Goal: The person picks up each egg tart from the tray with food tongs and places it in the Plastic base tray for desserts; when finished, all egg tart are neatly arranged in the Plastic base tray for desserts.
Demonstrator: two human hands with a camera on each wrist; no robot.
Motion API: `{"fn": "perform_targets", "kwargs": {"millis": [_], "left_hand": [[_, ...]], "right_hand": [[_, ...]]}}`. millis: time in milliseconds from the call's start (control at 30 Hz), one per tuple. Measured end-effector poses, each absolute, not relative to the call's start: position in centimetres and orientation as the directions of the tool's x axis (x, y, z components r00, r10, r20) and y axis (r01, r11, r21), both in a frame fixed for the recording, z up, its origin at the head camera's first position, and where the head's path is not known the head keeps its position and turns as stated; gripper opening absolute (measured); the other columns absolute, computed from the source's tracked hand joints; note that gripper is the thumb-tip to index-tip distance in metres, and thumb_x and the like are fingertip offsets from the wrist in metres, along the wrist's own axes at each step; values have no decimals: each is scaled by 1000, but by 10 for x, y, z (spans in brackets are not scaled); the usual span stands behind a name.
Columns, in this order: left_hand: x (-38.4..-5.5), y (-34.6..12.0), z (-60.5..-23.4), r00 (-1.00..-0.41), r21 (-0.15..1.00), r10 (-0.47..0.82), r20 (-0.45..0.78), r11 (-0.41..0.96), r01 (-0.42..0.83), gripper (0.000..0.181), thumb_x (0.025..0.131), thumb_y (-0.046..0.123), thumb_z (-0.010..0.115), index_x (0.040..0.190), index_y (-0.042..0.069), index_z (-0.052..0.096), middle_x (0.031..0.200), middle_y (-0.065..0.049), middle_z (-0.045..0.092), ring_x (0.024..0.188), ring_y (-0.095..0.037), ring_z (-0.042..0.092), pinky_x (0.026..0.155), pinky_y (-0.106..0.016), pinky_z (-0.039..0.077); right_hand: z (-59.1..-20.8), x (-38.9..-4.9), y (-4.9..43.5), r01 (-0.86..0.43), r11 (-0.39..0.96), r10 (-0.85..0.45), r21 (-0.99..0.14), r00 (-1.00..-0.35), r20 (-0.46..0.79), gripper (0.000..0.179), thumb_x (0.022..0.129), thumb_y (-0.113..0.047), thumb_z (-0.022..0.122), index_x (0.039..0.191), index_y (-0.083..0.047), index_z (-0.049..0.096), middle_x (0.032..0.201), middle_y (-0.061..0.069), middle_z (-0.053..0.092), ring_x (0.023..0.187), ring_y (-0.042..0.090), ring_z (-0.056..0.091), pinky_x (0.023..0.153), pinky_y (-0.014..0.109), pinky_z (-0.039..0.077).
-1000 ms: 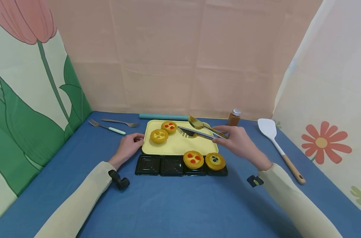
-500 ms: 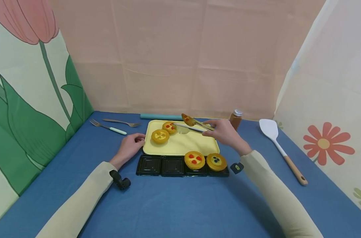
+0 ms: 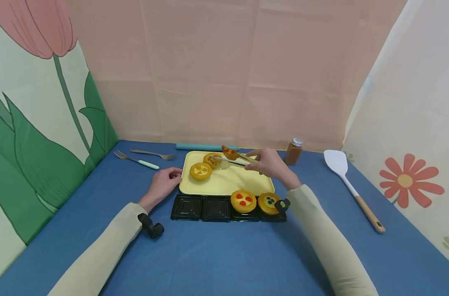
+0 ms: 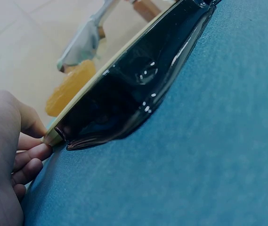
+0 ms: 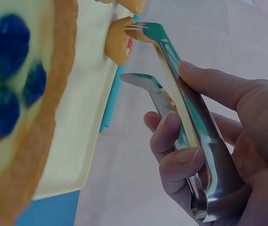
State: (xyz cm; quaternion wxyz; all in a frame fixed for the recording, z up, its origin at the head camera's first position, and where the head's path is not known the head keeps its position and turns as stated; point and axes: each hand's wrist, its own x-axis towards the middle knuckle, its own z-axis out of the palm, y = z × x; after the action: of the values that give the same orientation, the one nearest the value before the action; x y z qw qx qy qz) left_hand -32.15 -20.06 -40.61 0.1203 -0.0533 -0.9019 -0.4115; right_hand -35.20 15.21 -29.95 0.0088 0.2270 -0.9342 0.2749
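My right hand (image 3: 269, 166) holds metal tongs (image 5: 202, 122), one arm ending in fork tines and the other in a spoon shape. Their ends stand apart; in the right wrist view the tines overlap a red-topped tart (image 3: 212, 160) at the back left of the yellow tray (image 3: 242, 176). In front of it on the tray sits a plain yellow tart (image 3: 201, 172). My left hand (image 3: 160, 188) pinches the tray's left edge between thumb and fingers. Along the tray's front lies a black compartment tray (image 3: 216, 208), bearing a red-topped tart (image 3: 243, 201) and a blueberry tart (image 3: 266, 203) in its right compartments.
Two forks lie at the back left, one with a mint handle (image 3: 148, 164), the other plain metal (image 3: 150, 153). Behind the yellow tray is a teal rod-like thing (image 3: 202, 147). A brown-filled shaker jar (image 3: 293, 152) and a white spatula (image 3: 335, 161) with wooden handle are on the right.
My right hand has moved left with the tongs, bringing their ends from over the tray's middle to the red-topped tart at the back. The left hand keeps its place at the tray's edge.
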Motion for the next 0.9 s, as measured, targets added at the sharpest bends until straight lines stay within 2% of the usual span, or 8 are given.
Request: {"fn": "perform_targets", "kwargs": {"millis": [300, 533, 633, 900], "left_hand": [[-321, -201, -407, -963, 733, -2, 269, 649, 204, 37, 96, 14, 55, 128, 0, 67, 108, -14, 67, 94, -27, 58, 81, -39, 44], [-321, -201, -406, -964, 731, -5, 264, 653, 197, 37, 96, 14, 56, 128, 0, 67, 108, -13, 68, 94, -26, 59, 82, -39, 45], [-321, -201, -406, -965, 733, -4, 264, 651, 198, 37, 96, 14, 56, 128, 0, 67, 108, -13, 68, 94, -27, 58, 82, -39, 45], [-321, -201, -406, -963, 732, -1, 269, 651, 203, 37, 96, 14, 56, 128, 0, 67, 108, -14, 68, 93, -27, 58, 81, -39, 45]], "right_hand": [[-301, -356, 144, -425, 759, -417, -494, -899, 134, 49, 91, -26, 77, 135, -7, 66, 86, 9, 73, 60, 20, 65, 58, 35, 52], [-302, -361, 140, -433, 759, -434, -487, -893, 118, 49, 92, -26, 76, 135, -7, 65, 74, 5, 69, 59, 21, 65, 51, 32, 45], [-303, -362, 139, -437, 755, -439, -490, -891, 118, 49, 92, -27, 76, 135, -6, 65, 74, 4, 69, 58, 20, 64, 49, 30, 43], [-303, -360, 137, -464, 743, -458, -482, -878, 139, 47, 92, -23, 75, 134, -3, 65, 70, 5, 66, 53, 20, 61, 49, 32, 46]]}}
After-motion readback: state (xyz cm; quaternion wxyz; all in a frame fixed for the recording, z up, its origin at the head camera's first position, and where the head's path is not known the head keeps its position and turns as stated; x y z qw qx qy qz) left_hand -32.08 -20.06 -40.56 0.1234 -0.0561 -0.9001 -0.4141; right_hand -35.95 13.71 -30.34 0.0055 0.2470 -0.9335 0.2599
